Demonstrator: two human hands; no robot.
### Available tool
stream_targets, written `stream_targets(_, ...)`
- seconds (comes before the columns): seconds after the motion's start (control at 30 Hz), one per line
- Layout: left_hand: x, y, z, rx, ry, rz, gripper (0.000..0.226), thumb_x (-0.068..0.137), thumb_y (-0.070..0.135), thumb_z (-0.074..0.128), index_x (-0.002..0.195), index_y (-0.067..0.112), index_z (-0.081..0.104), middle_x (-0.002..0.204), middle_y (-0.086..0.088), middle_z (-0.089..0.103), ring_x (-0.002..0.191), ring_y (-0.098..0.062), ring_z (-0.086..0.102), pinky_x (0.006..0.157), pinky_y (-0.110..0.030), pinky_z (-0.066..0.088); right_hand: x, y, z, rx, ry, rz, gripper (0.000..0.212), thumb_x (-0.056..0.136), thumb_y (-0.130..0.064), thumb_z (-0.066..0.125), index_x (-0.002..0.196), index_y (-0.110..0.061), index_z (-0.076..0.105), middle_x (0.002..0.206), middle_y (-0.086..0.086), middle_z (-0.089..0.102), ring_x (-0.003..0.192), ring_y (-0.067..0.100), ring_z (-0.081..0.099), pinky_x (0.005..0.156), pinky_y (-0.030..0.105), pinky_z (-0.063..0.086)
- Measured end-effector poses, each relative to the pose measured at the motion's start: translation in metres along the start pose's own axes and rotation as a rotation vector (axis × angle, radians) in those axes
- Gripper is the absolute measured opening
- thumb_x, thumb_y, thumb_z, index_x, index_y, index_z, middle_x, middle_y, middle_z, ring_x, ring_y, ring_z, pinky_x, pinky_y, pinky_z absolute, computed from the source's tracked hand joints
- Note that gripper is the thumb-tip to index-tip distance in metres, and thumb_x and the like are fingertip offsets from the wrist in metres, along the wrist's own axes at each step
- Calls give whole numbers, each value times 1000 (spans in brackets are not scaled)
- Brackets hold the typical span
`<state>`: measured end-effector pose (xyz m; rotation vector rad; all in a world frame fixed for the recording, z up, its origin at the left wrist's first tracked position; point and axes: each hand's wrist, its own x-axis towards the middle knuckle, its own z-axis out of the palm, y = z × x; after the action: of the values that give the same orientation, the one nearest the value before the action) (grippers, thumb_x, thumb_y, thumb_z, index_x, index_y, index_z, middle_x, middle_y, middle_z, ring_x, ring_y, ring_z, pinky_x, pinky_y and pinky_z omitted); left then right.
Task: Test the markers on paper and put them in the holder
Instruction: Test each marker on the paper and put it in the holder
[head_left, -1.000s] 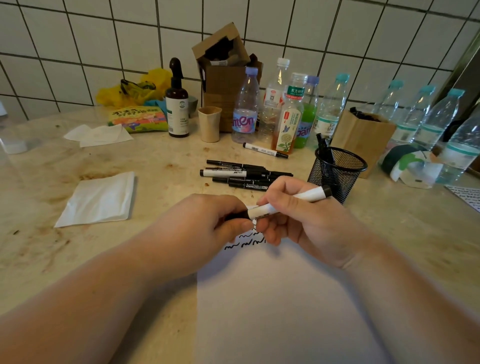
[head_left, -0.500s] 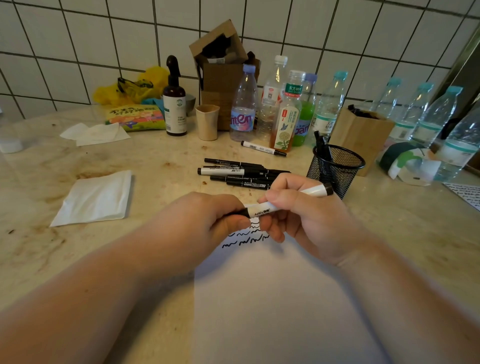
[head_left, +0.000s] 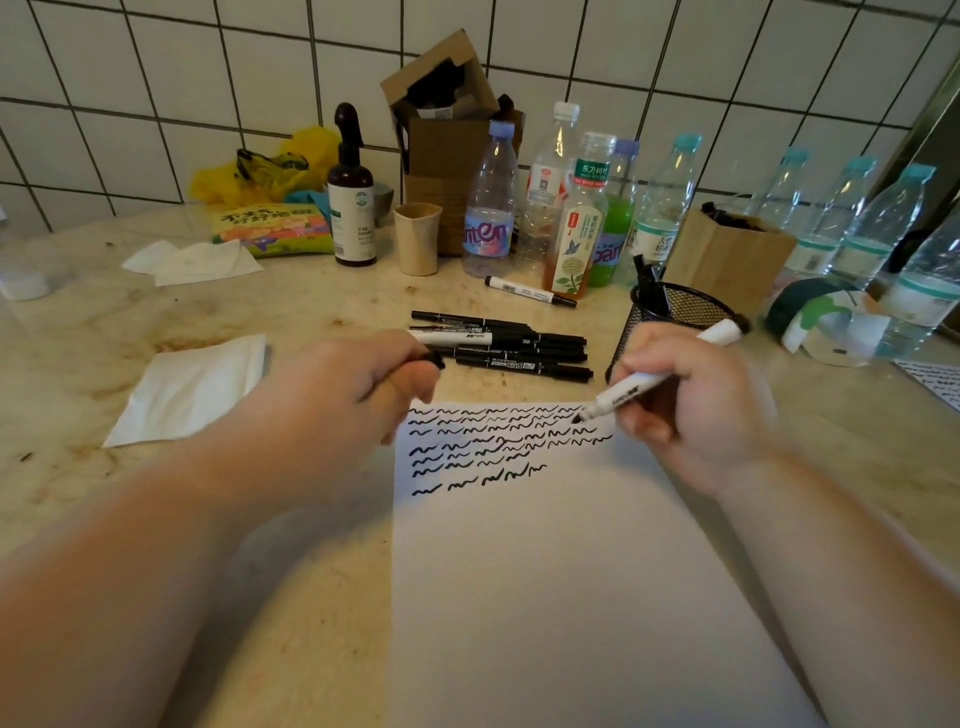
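White-barrelled marker (head_left: 670, 371) w/ black tip, uncapped, slants down-left in the right hand (head_left: 691, 400), tip touching the top right of a white paper sheet (head_left: 571, 597) lying on a beige marble-look counter (head_left: 78, 364). Small black print on the barrel, too blurred to read. Right-hand fingers curl round the barrel in a writing grip. Left hand (head_left: 343, 395), fingers curled, pinches a small black cap (head_left: 435, 360) just beyond the sheet's top left corner. Rows of short black squiggles (head_left: 493, 441) fill the upper part of the sheet; the rest is blank.

Behind the hands: a pile of black markers (head_left: 509, 345) w/ one white-barrelled among them; one reads "TWIN MARKER". A lone white marker (head_left: 530, 291) lies nearer the bottles. Black mesh holder (head_left: 670, 317) stands just beyond the right hand, dark markers upright inside.

Labels at rear: clear bottle (head_left: 491, 208) w/ pink lettering "nten", first letters hidden; tea bottle (head_left: 579, 223) w/ green band "东方树叶"; brown spray bottle (head_left: 352, 197), text illegible. Folded white tissue (head_left: 187, 389) lies left of the left forearm.
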<state>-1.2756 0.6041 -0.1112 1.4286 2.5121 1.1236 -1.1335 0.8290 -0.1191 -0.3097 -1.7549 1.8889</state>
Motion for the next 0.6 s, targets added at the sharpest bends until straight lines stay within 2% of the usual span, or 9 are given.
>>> stream_targets(0.07,2,1,8,79,-62,-6,26,95,47,45,73,38,55,68,9,65,64,-3,57,60,-24,47,1,6,6,-170,47,94,31,82,-14,58,51,-11,58,44,9,46,36,17,34,39,22,20)
stream_targets(0.2,4,0,21,203,-165,-34,18,98,47,44,84,41,54,76,18,66,73,4,57,61,-16,40,1,10,12,-426,149,247,24,83,-17,62,59,-11,65,48,8,50,39,15,41,43,24,32)
stream_targets(0.33,4,-6,26,218,-191,-60,13,99,46,44,98,45,57,85,23,64,79,3,56,65,-16,43,0,13,11,-470,182,340,18,79,-17,62,63,-9,67,50,8,55,40,15,45,43,23,38)
stream_targets(0.43,4,-8,29,239,-199,-79,23,98,48,45,111,41,62,93,20,65,83,1,57,72,-20,49,1,14,11,-496,186,349,17,76,-20,62,64,-9,67,51,8,56,42,16,46,45,25,38)
stream_targets(0.6,5,-10,31,235,-188,-89,23,97,48,46,110,40,63,91,18,65,80,0,57,69,-20,48,1,14,11,-537,155,342,17,72,-22,62,58,-14,68,52,9,58,50,21,48,48,28,40)
